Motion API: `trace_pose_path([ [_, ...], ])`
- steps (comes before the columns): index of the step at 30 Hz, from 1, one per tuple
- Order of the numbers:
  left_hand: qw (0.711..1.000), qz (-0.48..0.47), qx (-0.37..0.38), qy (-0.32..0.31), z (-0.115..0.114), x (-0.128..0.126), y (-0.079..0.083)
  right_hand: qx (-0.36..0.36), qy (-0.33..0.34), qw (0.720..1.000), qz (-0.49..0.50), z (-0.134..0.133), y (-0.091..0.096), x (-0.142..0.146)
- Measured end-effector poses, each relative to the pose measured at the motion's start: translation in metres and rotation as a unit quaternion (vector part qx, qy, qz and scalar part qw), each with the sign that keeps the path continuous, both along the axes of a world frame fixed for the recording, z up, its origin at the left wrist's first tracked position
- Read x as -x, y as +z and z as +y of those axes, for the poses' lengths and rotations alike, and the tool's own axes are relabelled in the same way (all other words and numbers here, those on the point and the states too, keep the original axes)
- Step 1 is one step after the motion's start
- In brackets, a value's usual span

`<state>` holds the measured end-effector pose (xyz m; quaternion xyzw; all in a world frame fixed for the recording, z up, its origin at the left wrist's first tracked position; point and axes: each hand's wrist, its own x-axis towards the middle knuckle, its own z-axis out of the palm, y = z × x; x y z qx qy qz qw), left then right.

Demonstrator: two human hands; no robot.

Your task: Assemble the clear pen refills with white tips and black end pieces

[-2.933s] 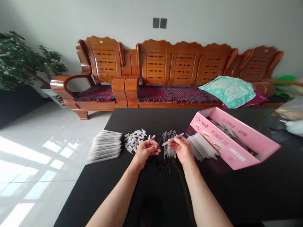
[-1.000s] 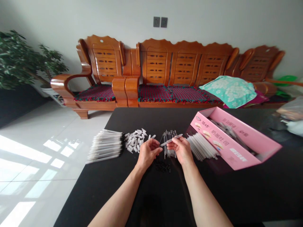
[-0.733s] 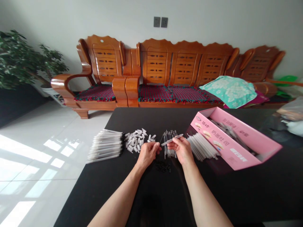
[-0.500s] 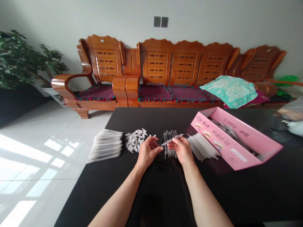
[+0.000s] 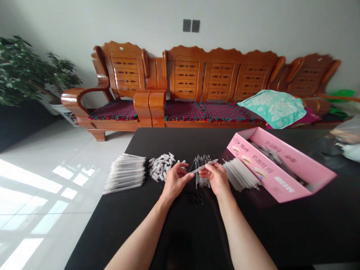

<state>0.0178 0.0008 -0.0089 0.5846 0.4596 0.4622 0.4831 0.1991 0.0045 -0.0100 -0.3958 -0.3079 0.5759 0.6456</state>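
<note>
My right hand (image 5: 216, 179) grips a clear pen barrel (image 5: 204, 166) that points up and to the right over the black table (image 5: 197, 232). My left hand (image 5: 174, 180) has its fingers curled and pinched around a small white cap (image 5: 183, 165) beside the loose pile of white caps (image 5: 161, 167). A bundle of refills (image 5: 201, 169) lies just behind both hands. Small black parts (image 5: 193, 197) are scattered just in front of them.
Finished pens (image 5: 126, 173) are stacked at the left, clear barrels (image 5: 240, 174) lie at the right beside an open pink box (image 5: 281, 165). Wooden chairs (image 5: 123, 88) and a bench (image 5: 219, 90) stand behind the table. A plant (image 5: 25, 71) stands at far left.
My left hand moved from the barrel's tip to the cap pile and now pinches a white cap. My right hand kept the barrel almost still.
</note>
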Motion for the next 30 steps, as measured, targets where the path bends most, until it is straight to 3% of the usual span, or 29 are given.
trace_pose_path([
  [6,0.997,0.046,0.037,-0.058,-0.001,0.0,-0.001,-0.001,0.002,1.0,-0.002,0.0,0.001,0.0],
  [12,1.0,0.013,0.015,-0.005,-0.001,-0.001,0.001,-0.005,0.003,1.0,-0.002,-0.001,0.002,0.001],
  [19,0.994,0.098,-0.008,-0.043,-0.003,0.002,0.001,-0.003,0.013,1.0,-0.005,-0.001,0.0,0.0],
  [30,0.988,0.14,-0.062,-0.001,-0.007,0.001,0.008,0.001,0.012,1.0,-0.009,-0.001,0.001,0.001],
])
